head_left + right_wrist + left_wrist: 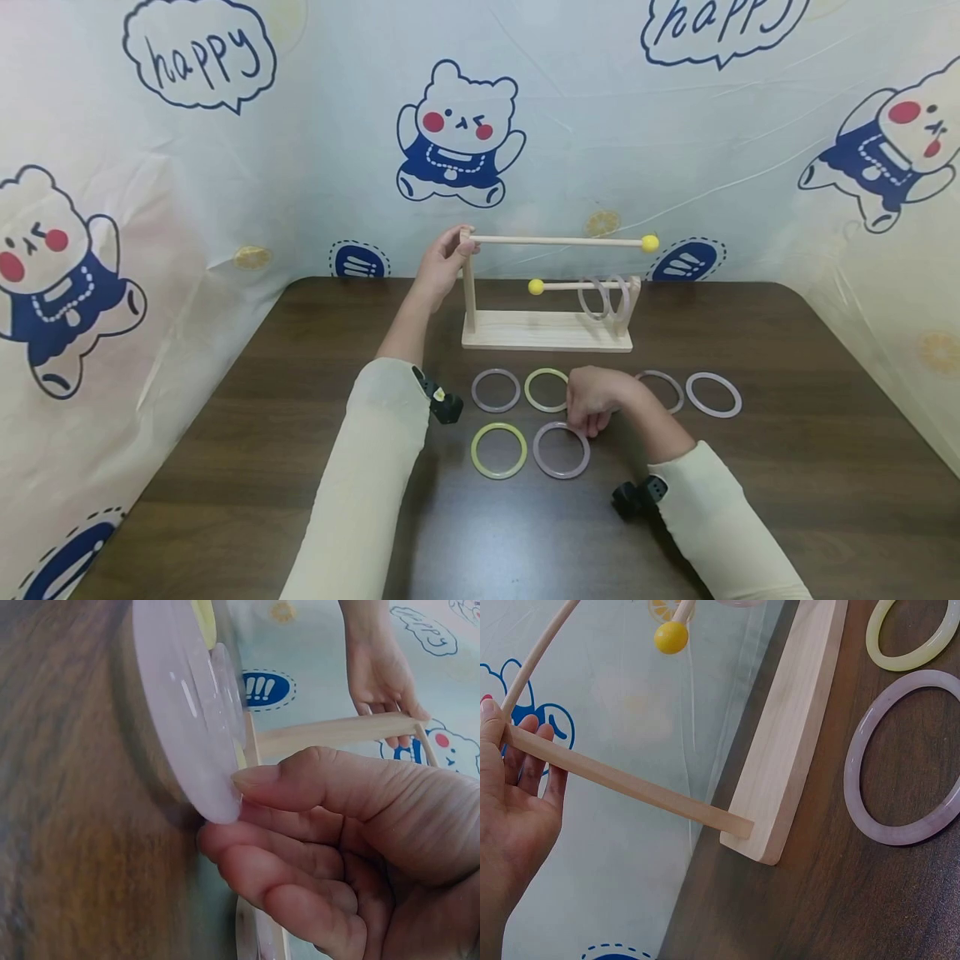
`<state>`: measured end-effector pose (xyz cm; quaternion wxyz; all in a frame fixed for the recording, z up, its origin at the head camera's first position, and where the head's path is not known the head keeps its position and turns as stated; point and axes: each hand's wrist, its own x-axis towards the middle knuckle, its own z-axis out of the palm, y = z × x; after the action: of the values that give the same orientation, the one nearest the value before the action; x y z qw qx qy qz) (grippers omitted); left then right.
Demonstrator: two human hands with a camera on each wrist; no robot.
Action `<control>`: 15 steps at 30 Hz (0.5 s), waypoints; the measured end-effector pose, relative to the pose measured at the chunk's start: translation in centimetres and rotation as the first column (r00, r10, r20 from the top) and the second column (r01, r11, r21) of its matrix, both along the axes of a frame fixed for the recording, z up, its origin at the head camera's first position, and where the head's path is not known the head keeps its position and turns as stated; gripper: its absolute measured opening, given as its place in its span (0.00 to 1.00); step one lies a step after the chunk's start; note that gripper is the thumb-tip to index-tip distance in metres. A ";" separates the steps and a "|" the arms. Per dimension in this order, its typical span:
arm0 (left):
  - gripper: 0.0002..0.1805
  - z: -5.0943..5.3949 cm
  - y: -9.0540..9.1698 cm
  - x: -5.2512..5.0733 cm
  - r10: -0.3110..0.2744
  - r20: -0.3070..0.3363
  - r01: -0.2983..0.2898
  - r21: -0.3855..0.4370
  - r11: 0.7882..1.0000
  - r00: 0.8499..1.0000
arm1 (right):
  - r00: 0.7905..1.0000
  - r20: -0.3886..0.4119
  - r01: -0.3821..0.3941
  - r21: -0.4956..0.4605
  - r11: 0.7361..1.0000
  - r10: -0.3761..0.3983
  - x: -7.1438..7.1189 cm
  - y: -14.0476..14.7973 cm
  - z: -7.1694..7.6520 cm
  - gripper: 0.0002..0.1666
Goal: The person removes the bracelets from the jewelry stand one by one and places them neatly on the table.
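Note:
A pale wooden stand (547, 330) has two upright posts, each bearing a horizontal rod tipped with a yellow ball. My left hand (444, 268) grips the top of its left post, as the left wrist view also shows. Two translucent bangles (594, 300) hang on the lower rod at the right post. Over the table, my right hand (600, 398) pinches the edge of a lavender bangle (176, 697) between thumb and fingers. In the head view that lavender bangle (562, 476) lies in the front row, beside a yellow bangle (498, 476).
Behind these lie a greyish-lavender bangle (496, 409) and another yellow bangle (534, 404). Right of my hand are a grey bangle (678, 392) and a pale lavender bangle (714, 414). A printed cloth (337, 150) hangs behind the dark wooden table (247, 467).

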<state>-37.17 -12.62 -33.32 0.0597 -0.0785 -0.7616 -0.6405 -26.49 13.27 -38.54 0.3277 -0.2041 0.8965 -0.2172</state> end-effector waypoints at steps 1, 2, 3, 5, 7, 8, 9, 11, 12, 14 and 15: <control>0.25 0.0 0.0 0.0 0.001 0.002 -0.001 0.001 1.000 1.000 | 1.000 -0.001 0.000 0.001 1.000 0.000 0.0 0.0 0.0 0.07; 0.25 0.0 0.0 0.0 0.001 0.005 -0.001 0.001 1.000 1.000 | 1.000 -0.003 -0.002 0.002 1.000 0.002 0.0 0.0 0.0 0.07; 0.25 0.0 0.0 0.0 0.001 0.006 -0.001 0.001 1.000 1.000 | 1.000 -0.003 -0.002 0.002 1.000 0.002 0.0 0.0 -0.1 0.07; 0.26 0.1 0.0 0.0 0.001 0.009 -0.001 0.000 1.000 1.000 | 1.000 0.001 0.001 0.004 1.000 -0.001 0.0 0.0 -0.2 0.08; 0.26 0.1 0.0 0.0 0.000 0.011 0.000 0.001 1.000 1.000 | 1.000 0.006 0.004 0.004 1.000 -0.004 0.0 0.0 -0.2 0.08; 0.26 0.1 0.0 0.0 0.000 0.010 0.000 0.001 1.000 1.000 | 1.000 0.005 0.007 0.003 1.000 -0.007 0.0 0.0 -0.3 0.08; 0.25 0.1 0.0 0.0 0.001 0.010 -0.001 0.000 1.000 1.000 | 1.000 0.004 0.011 0.001 1.000 -0.011 0.0 0.0 -0.3 0.08; 0.25 0.2 0.0 0.0 0.001 0.014 -0.001 -0.001 1.000 1.000 | 1.000 0.002 0.021 -0.007 1.000 -0.021 0.0 0.1 -0.3 0.08; 0.25 0.2 0.0 0.1 0.000 0.016 0.000 0.001 1.000 1.000 | 1.000 0.001 0.028 -0.010 1.000 -0.028 0.0 0.1 -0.3 0.08; 0.25 0.3 0.0 0.2 -0.003 0.024 0.003 0.001 1.000 1.000 | 0.999 0.003 0.035 -0.018 0.999 -0.035 0.0 0.2 -0.4 0.08; 0.25 0.4 0.0 0.3 -0.007 0.029 0.006 0.003 1.000 1.000 | 0.999 0.004 0.037 -0.022 0.999 -0.037 0.0 0.2 -0.4 0.08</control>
<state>-36.86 -12.61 -32.88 0.0467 -0.0716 -0.7612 -0.6428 -26.48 13.46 -38.91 0.3232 -0.1907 0.8970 -0.2335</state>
